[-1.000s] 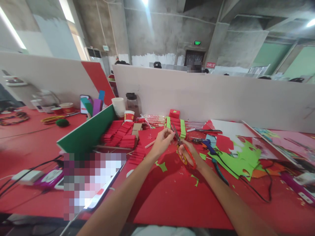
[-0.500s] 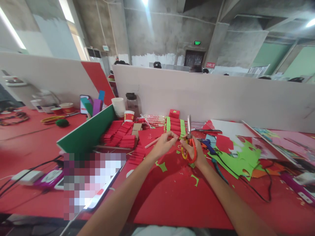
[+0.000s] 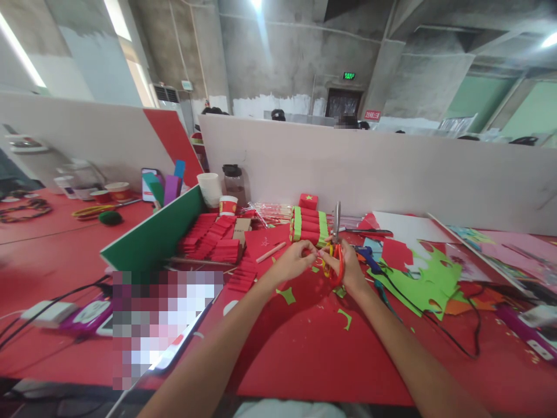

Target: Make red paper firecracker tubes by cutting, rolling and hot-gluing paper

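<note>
Red table spreads between your forearms to its near edge; green divider bounds the left, cut green paper crowds the right. Scissors mid-table, gripped in your right hand: red-and-yellow handles, grey blades pointing away. Left hand: fingertips beside the right's thumb; can't tell what's pinched.

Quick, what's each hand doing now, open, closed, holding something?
Left hand: closed in a pinch; anything held is too small to tell.
Right hand: closed, holding scissors.
</note>
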A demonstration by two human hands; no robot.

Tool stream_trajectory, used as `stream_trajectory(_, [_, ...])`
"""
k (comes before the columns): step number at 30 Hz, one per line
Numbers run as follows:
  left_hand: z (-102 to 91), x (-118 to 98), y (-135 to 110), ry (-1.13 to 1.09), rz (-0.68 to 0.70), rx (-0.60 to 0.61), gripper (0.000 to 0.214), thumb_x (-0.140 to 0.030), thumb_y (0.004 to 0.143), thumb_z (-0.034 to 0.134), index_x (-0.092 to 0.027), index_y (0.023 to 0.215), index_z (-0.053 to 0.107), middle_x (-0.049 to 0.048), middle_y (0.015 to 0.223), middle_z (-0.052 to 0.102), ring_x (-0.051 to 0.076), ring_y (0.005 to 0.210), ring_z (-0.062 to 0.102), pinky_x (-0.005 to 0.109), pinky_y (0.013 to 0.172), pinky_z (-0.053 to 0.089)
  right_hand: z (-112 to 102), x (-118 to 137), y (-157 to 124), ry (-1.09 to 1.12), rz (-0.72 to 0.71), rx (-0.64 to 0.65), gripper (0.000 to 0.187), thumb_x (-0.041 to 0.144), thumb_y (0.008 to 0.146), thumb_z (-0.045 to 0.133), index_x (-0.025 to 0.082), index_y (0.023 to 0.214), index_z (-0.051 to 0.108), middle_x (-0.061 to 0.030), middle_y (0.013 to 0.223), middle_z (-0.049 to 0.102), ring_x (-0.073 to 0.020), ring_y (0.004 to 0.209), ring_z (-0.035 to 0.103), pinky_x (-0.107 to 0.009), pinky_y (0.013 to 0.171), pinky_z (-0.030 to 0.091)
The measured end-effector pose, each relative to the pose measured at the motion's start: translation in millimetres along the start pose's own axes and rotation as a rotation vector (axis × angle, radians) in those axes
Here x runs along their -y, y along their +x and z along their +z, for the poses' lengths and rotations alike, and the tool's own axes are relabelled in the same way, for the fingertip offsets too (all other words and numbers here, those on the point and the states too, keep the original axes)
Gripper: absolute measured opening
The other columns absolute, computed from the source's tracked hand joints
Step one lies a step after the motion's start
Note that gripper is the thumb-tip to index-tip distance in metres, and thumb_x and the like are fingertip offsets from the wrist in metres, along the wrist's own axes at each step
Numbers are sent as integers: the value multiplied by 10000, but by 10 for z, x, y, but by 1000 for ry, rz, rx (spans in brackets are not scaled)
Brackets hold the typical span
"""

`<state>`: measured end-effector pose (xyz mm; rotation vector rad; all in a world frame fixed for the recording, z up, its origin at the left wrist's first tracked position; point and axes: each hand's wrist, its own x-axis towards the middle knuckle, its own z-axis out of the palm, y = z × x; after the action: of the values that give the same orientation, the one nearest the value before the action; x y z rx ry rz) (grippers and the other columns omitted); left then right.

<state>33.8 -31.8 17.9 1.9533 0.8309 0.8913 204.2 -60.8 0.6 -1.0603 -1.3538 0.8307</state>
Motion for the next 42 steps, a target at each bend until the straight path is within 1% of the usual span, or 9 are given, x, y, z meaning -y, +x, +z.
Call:
stream_trajectory(6, [-6, 5, -7, -12, 8, 0, 164, -275, 848, 488, -156, 826, 598, 0, 741, 597, 112, 638, 507, 222, 598, 395, -4, -14, 5, -6, 1, 1, 418, 322, 699, 735, 222, 1052, 536, 21, 765, 628, -109, 528, 517, -234, 502, 424])
stream_trajectory(11, [-5, -13, 2, -2, 8, -4, 160, -265, 823, 493, -156, 810, 609, 10, 726, 611, 125, 641, 520, 234, 602, 415, 4, 15, -12, 29, 2, -11, 422, 354, 719, 718, 226, 1076, 534, 13, 789, 635, -123, 541, 534, -250, 516, 441])
stream_trajectory(15, [0, -26, 4, 1, -4, -10, 152, -259, 809, 508, -156, 783, 617, 11, 700, 615, 128, 626, 528, 233, 591, 414, 2, 21, -5, 13, 5, -3, 432, 348, 699, 739, 225, 1060, 536, 12, 774, 640, -128, 545, 536, -255, 529, 434])
stream_trajectory(19, [1, -9, -3, 2, -6, -3, 162, -263, 813, 511, -152, 813, 628, 11, 701, 619, 132, 630, 537, 236, 592, 414, -2, 1, 4, 3, 25, 21, 451, 348, 683, 752, 227, 1059, 534, 15, 764, 641, -117, 507, 515, -250, 503, 413])
stream_trajectory(23, [-2, 3, -13, -3, 1, -8, 179, -285, 825, 503, -153, 811, 623, 13, 719, 617, 130, 630, 527, 242, 593, 405, -7, -28, 14, 4, 23, 16, 462, 353, 673, 755, 229, 1058, 533, 23, 754, 638, -110, 488, 497, -245, 486, 398])
stream_trajectory(27, [-7, -2, -17, -20, 19, -19, 177, -287, 834, 497, -154, 819, 614, 14, 770, 621, 123, 655, 524, 236, 610, 402, -13, -42, 22, -7, 18, 16, 476, 357, 661, 757, 223, 1061, 537, 24, 750, 637, -109, 505, 511, -243, 496, 405])
stream_trajectory(30, [-9, -4, -16, -38, 12, -13, 171, -282, 842, 493, -156, 823, 606, 6, 735, 604, 117, 635, 509, 230, 604, 395, -14, -31, 19, 3, 22, 5, 481, 361, 652, 762, 216, 1053, 540, 22, 746, 635, -112, 522, 522, -241, 505, 407])
stream_trajectory(34, [-4, 1, -10, -42, 1, -2, 160, -273, 850, 488, -157, 820, 595, -5, 705, 580, 110, 613, 492, 222, 588, 383, -13, -7, 5, 27, 27, 6, 491, 366, 665, 753, 219, 1079, 534, 18, 763, 634, -104, 507, 500, -233, 486, 397])
stream_trajectory(42, [4, 21, 0, -4, 21, -26, 172, -284, 848, 501, -157, 827, 615, 16, 758, 625, 125, 657, 528, 234, 615, 412, -12, -8, 7, 24, 49, -5, 469, 371, 662, 761, 225, 1051, 543, 18, 750, 638, -114, 504, 505, -242, 488, 401])
